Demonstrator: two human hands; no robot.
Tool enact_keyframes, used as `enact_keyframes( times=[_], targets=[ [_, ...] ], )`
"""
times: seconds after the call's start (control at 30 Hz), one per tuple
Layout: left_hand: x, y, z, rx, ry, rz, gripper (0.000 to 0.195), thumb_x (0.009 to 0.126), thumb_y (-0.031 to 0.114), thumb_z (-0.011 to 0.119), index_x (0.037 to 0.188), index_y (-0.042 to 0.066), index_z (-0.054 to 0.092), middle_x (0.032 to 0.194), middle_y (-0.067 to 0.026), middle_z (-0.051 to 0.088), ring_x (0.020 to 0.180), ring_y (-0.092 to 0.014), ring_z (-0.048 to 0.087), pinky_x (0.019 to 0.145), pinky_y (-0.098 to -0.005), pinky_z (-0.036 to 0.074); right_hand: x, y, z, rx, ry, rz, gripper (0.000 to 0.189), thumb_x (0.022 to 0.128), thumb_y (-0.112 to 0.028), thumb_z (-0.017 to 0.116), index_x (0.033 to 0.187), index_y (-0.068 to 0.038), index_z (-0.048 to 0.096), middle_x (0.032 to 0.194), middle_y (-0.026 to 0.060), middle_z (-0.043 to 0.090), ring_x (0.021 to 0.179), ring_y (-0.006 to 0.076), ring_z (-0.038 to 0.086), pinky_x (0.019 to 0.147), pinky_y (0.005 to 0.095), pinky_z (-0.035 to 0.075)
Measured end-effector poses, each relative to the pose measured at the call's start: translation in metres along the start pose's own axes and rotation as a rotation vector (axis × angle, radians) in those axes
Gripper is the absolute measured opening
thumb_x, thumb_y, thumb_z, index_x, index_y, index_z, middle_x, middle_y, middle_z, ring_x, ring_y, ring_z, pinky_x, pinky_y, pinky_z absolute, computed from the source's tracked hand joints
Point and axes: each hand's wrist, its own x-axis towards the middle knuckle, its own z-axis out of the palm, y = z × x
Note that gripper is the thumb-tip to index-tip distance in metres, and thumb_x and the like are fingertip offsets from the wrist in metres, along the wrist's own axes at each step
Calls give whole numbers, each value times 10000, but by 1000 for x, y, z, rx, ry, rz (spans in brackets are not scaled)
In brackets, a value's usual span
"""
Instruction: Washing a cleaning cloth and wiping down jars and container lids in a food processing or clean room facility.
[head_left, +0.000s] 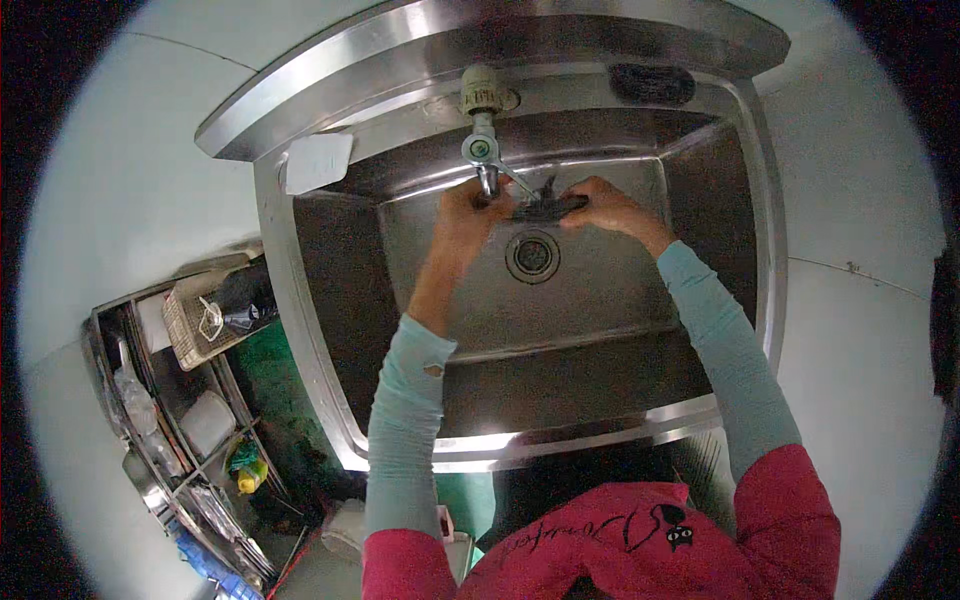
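Observation:
Inside a stainless steel sink (525, 315), both my hands are together under the tap. A small dark object (546, 208) is between them; blur hides what it is. My right hand (607, 206) grips its right end. My left hand (469, 210) closes on its left end, right below the spout of the metal tap (481, 150), and is partly blurred. The tap's lever points toward the dark object. Just in front of the hands is the round drain (533, 256), fitted with a strainer.
A dark oval object (652, 82) rests on the sink's back ledge. At the back left corner lies a flat white piece (319, 163). To the left, a low rack (187, 457) holds a plastic basket (187, 322), a white container (208, 422) and a yellow-green packet (250, 472).

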Motion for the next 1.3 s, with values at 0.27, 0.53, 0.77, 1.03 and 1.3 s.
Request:
enact_keyframes(
  times=[0.27, 0.53, 0.77, 1.03, 1.3],
  targets=[
    [-6, -26, -31, 1184, -234, 268, 201, 697, 150, 599, 768, -38, 587, 730, -100, 557, 750, -188, 545, 595, -277, 434, 2, -13, -2, 286, 86, -302, 332, 630, -97, 666, 921, -36, 518, 914, 72, 515, 831, 189, 505, 765, 300, 400],
    [-31, 11, 2, -406, -29, -174, 181, 772, 101, 511, 908, -17, 525, 810, -55, 554, 720, -112, 522, 593, -240, 433, 33, -4, 37, 308, 278, -346, 367, 612, -141, 656, 936, -47, 510, 887, 85, 548, 816, 187, 529, 689, 285, 416],
    [-32, 7, 0, -506, -85, -159, 236, 779, 170, 516, 959, 20, 491, 853, -43, 554, 673, -130, 557, 554, -256, 475, 16, -45, 62, 834, 86, -324, 294, 798, -311, 492, 891, -34, 521, 711, 28, 529, 664, 157, 513, 629, 292, 423],
    [-39, 9, 1, -275, -151, -184, 254, 795, 160, 510, 991, 6, 460, 859, -41, 527, 759, -106, 511, 646, -232, 428, 60, -10, 120, 1690, -220, -69, 244, 757, -296, 541, 793, -55, 525, 701, 13, 515, 620, 119, 493, 552, 277, 402],
    [-43, -14, -33, -541, 273, -156, 250, 775, 54, 500, 1008, -32, 487, 917, -81, 546, 796, -169, 531, 681, -259, 442, 14, -47, 35, 1346, 83, 3, 294, 759, -266, 544, 899, -11, 509, 909, 85, 512, 917, 190, 470, 808, 343, 352]
  ],
)
